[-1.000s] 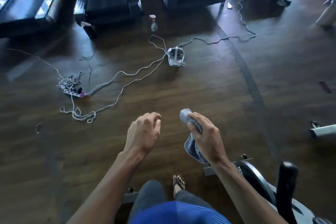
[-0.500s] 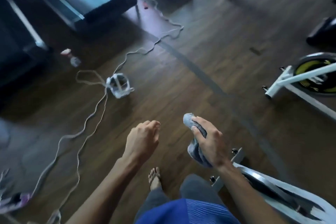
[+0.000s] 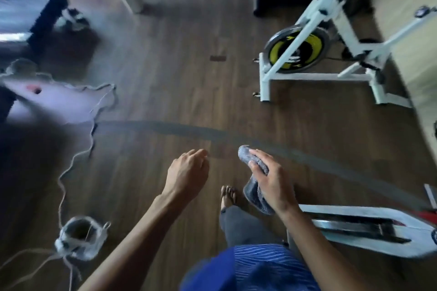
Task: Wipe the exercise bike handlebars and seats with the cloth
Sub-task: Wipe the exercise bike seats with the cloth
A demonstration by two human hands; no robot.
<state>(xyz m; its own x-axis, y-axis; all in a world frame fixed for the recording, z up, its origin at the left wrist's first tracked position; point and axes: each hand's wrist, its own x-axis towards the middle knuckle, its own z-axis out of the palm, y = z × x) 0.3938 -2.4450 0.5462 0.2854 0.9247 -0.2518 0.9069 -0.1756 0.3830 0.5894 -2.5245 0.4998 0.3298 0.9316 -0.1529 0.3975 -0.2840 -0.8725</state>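
cloth in my right hand, bike ahead to the right

the white exercise bike [image 3: 314,30] stands well apart from my fingers, up and to the right of them, past a stretch of bare wooden floor [image 3: 179,92]. its floor rail runs roughly crosswise to my reach, with the yellow-marked flywheel [image 3: 296,51] at the end nearer my fingertips. the handlebars and seat would be up near the top edge, but that part is too blurred for me to tell them apart. my right hand [image 3: 274,184] is the nearer one to the bike, so i judge the reach falls to it.

that hand grips the grey cloth [image 3: 255,196]: my fingers [image 3: 261,156] curl over its bunched top, thumb pinching it from the side, and the rest hangs below my palm. my left hand [image 3: 186,170] floats just beside it, fingers loosely curled, holding and touching nothing. another bike's white base [image 3: 366,227] lies low, just to the right of my right wrist.
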